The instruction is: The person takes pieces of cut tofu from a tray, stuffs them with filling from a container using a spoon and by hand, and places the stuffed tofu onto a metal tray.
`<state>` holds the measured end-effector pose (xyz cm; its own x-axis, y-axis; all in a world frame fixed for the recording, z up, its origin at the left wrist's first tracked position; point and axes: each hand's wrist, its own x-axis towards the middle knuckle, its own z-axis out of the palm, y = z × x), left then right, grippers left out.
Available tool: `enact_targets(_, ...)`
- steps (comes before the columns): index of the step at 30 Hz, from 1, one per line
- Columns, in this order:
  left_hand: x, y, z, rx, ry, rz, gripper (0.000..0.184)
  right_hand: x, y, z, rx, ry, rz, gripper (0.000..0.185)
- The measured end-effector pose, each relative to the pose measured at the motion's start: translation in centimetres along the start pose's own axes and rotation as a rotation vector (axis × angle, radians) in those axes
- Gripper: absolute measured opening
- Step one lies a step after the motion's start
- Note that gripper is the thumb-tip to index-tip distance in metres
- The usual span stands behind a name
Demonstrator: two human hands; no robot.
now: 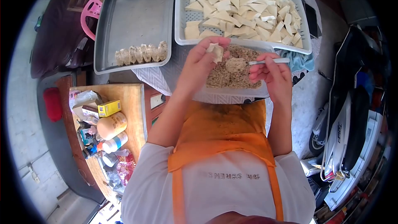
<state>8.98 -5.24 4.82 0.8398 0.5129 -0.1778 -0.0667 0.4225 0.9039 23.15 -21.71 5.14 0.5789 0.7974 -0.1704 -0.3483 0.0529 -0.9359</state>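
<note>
My left hand point(199, 60) pinches a pale tofu piece point(216, 52) between thumb and fingers, above a plastic tub point(237, 96) of brownish minced filling point(222, 79). My right hand point(271, 72) is closed around a slim, light-coloured utensil point(280, 60) over the tub's right side. A lump of filling point(237, 64) lies at the utensil's far end; whether it is a spoon or a knife is hidden. Beyond the tub, a white perforated basket point(181, 16) holds many cut tofu pieces point(244, 10). A row of filled tofu pieces point(141, 54) stands in the metal tray point(134, 12).
At left, a wooden table point(134, 112) carries a yellow box point(109, 108), bottles and packets. A pink plastic stool point(88, 14) shows behind the metal tray. A blue cloth point(300, 61) lies by the basket's right corner. A scooter point(342, 132) stands on the right.
</note>
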Motion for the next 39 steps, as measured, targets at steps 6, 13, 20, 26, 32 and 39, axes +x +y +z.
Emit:
enact_targets(6, -0.4, -0.4, 2.0, -0.030, -0.088, -0.109, 0.040, -1.5, -0.6, 2.0, -0.203, 0.146, -0.271, 0.020)
enact_targets(13, -0.5, -1.6, 3.1, 0.050, -0.080, -0.060, 0.032, -1.5, -0.6, 4.8, -0.802, 0.151, -0.574, 0.006)
enact_targets(20, 0.4, -2.7, 1.9, 0.851, 0.070, 0.399, 0.016, -1.0, -2.8, 5.1, -0.933, 0.092, -0.924, 0.009)
enact_targets(26, 0.3, -1.0, 1.1, 0.075, 0.028, 0.022, 0.012, 0.1, -1.3, 3.3, -0.859, 0.172, -0.273, 0.022)
enact_targets(32, 0.0, -0.5, 1.3, -0.079, 0.010, -0.004, 0.013, 0.5, 2.6, 2.8, -0.532, -0.078, 0.078, 0.029)
enact_targets(39, 0.2, -0.6, 1.3, -0.104, 0.023, -0.004, 0.013, -0.7, -1.4, 0.5, -0.186, 0.127, -0.093, 0.026)
